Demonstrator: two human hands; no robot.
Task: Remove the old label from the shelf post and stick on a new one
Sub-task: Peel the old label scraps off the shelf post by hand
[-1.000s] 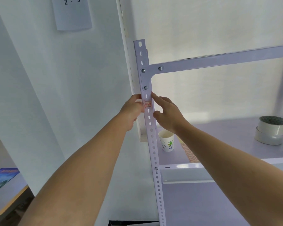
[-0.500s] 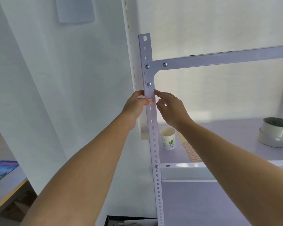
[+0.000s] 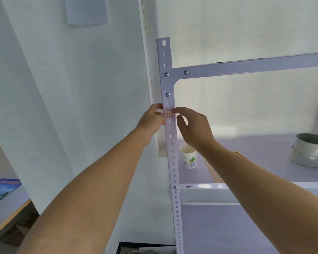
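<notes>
— On the shelf post (image 3: pixel 170 143), just under a screw (image 3: pixel 167 94), the label (image 3: pixel 169 114) lies flat. Old one or new?

— We cannot tell (its red print is blurred). Our left grip (image 3: pixel 152 120) curls round the post's left edge beside it. Our right grip (image 3: pixel 193 127) clasps nothing, with the forefinger on the label's upper corner and the thumb apart below.

— If it's old, we judge peeling and sticking both undone. If it's new, only pressing down is left.
</notes>
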